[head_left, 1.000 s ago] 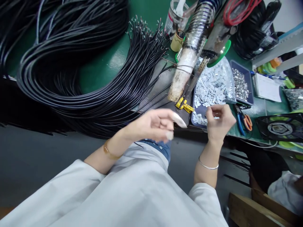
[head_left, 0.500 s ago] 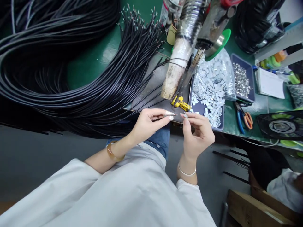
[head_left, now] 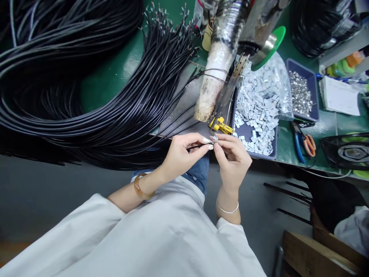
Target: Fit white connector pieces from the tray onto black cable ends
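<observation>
Between thumb and fingers, my left hand (head_left: 183, 154) pinches a black cable (head_left: 195, 146) close to its end. Facing it, my right hand (head_left: 234, 158) is closed on a small pale connector piece (head_left: 215, 139), held right at the cable's tip. The fingertips of both hands meet there, and I cannot tell whether the piece sits on the wires. A yellow clamp-like tool (head_left: 221, 125) lies just beyond my fingers. To its right a blue-grey tray (head_left: 274, 144) holds many similar pale pieces (head_left: 256, 111).
A large bundle of black cables (head_left: 115, 111) covers the left of the green bench (head_left: 123, 63). A wrapped duct (head_left: 211, 84) hangs over the middle. Rightward are a green spool (head_left: 278, 46), a bin of metal parts (head_left: 301, 92), pliers (head_left: 302, 142) and a fan (head_left: 350, 152). A cardboard box (head_left: 314, 257) stands below.
My right hand has moved left, bringing the small connector piece to the end of the cable. My left hand keeps its pinch nearly in place. The view has shifted slightly.
</observation>
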Tool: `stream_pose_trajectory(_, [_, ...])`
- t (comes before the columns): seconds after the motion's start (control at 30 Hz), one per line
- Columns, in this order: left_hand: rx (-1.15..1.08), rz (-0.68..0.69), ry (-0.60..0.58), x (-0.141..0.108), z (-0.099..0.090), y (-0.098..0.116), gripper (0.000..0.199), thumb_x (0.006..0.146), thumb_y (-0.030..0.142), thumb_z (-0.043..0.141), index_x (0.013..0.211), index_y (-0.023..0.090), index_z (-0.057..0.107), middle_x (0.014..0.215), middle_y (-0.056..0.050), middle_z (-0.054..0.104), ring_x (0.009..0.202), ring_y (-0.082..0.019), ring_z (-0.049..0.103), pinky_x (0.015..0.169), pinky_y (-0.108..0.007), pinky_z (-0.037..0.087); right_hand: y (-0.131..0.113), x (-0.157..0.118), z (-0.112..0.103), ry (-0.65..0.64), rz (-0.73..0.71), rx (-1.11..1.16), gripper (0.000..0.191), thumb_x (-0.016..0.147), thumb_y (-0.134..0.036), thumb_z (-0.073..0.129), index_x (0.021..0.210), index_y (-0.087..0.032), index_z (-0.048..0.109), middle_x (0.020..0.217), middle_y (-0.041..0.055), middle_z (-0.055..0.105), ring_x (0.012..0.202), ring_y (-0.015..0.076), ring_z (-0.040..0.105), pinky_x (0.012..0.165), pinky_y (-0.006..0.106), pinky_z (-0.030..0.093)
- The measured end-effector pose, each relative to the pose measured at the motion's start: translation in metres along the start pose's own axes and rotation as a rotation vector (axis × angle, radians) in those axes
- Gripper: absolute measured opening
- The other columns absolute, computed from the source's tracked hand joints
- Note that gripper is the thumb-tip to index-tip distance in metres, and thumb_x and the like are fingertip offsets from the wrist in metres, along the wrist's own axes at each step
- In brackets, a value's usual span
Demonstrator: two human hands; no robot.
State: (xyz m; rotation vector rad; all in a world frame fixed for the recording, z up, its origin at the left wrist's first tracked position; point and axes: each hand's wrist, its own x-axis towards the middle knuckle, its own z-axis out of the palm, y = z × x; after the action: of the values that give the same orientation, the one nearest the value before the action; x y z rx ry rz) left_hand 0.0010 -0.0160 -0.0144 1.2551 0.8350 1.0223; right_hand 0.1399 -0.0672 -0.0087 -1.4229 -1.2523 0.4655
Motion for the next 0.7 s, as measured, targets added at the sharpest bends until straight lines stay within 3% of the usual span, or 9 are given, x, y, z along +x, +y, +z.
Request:
stream_pose_trajectory(0.13, [0.107,0.068,-0.015,-0.003,0.002,-0.001,0.008,0.084,0.022,0.071,0.08,0.015,0.07,0.071,-0.002,0.067,0.062,-0.01,0.057,0.059,-0.021,0.046,0.004,0.001,0.002,-0.004,0.043,0.053,0.004,0.088,-0.025,0.07,0.087,-0.024,0.073,0.102,0.0043,0.076,0.095,0.0184,0.074,0.084,0.036,0.065])
stream_pose_trajectory(0.2, [-0.001,0.009,-0.058,-0.003,0.002,0.001,0.01,0.084,0.023,0.071,0.08,0.015,0.067,0.067,0.0,0.063,0.058,-0.009,0.056,0.057,-0.02,0.045,0.007,0.004,0.0,-0.017,0.104,0.172,0.008,0.088,-0.026,0.067,0.083,-0.022,0.07,0.102,0.0039,0.075,0.092,0.0181,0.076,0.083,0.036,0.065])
stream_pose_trajectory(0.3, [-0.203,-0.12,-0.11,0.0,0.001,0.007,0.018,0.081,0.029,0.075,0.08,0.016,0.063,0.059,0.003,0.06,0.052,-0.007,0.053,0.052,-0.019,0.044,0.009,0.007,-0.004,0.067,0.164,0.293,0.011,0.089,-0.027,0.066,0.079,-0.021,0.067,0.1,0.0022,0.074,0.089,0.0164,0.077,0.08,0.032,0.065])
stream_pose_trajectory(0.37, [-0.274,-0.166,-0.121,0.003,0.001,0.011,0.024,0.08,0.034,0.078,0.078,0.016,0.062,0.055,0.003,0.06,0.049,-0.007,0.052,0.051,-0.019,0.044,0.007,0.006,-0.004,0.109,0.141,0.236,0.007,0.089,-0.025,0.068,0.083,-0.022,0.07,0.1,0.0021,0.074,0.09,0.016,0.076,0.082,0.033,0.065])
stream_pose_trajectory(0.5, [-0.275,-0.177,-0.101,0.005,0.0,0.012,0.029,0.075,0.036,0.083,0.07,0.016,0.063,0.056,0.003,0.06,0.049,-0.007,0.051,0.052,-0.019,0.046,-0.001,0.001,0.002,0.026,0.055,0.059,0.004,0.088,-0.025,0.071,0.09,-0.025,0.074,0.1,0.0032,0.075,0.094,0.0173,0.074,0.081,0.034,0.065])
stream_pose_trajectory(0.7, [-0.248,-0.127,-0.099,0.005,0.001,0.005,0.032,0.075,0.04,0.084,0.074,0.015,0.065,0.064,0.0,0.063,0.058,-0.009,0.059,0.059,-0.021,0.05,-0.003,-0.003,0.008,0.036,0.035,0.046,0.004,0.088,-0.025,0.07,0.09,-0.025,0.073,0.101,0.0033,0.076,0.093,0.0175,0.075,0.083,0.036,0.065])
